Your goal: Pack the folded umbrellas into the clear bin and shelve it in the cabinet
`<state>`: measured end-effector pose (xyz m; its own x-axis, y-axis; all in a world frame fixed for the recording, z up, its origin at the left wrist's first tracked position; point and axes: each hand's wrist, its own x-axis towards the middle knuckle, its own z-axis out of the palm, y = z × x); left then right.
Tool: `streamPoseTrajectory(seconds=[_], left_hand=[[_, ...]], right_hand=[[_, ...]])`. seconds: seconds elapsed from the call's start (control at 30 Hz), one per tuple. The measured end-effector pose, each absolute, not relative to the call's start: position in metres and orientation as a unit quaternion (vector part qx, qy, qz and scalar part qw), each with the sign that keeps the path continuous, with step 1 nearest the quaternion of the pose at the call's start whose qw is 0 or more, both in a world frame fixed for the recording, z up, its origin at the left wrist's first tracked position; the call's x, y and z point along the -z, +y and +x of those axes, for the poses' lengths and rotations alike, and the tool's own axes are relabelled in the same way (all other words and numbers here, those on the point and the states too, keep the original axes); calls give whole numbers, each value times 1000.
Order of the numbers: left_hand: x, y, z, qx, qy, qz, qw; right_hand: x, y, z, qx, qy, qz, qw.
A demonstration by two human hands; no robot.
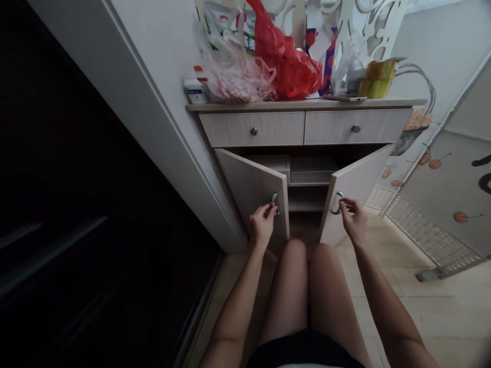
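I crouch in front of a pale wooden cabinet (307, 106) with two lower doors swung partly open. My left hand (262, 223) is closed on the metal ring handle (274, 200) of the left door (251, 186). My right hand (353, 219) pinches the metal ring handle (337, 203) of the right door (355, 189). Between the doors I see dim shelves with a pale box (312, 169) on the upper one. My knees sit just below the gap between the doors.
Two shut drawers (253, 129) with round knobs run above the doors. On top lie a red plastic bag (286, 61), clear bags (233, 74), a white bottle (194, 89) and a yellow-green package (378, 76). A dark doorway fills the left; a sliding panel with cherry prints (441, 184) stands right.
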<state>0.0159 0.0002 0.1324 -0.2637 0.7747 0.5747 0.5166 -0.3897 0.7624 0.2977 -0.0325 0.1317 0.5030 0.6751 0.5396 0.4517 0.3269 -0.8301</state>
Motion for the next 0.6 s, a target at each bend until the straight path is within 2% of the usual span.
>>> streamPoseTrajectory(seconds=[0.23, 0.6], left_hand=[[-151, 53, 71, -485, 592, 634, 109], [-157, 102, 95, -450, 610, 641, 122]], right_hand=[[-147, 26, 262, -79, -527, -622, 573], [-149, 87, 242, -68, -548, -618, 560]])
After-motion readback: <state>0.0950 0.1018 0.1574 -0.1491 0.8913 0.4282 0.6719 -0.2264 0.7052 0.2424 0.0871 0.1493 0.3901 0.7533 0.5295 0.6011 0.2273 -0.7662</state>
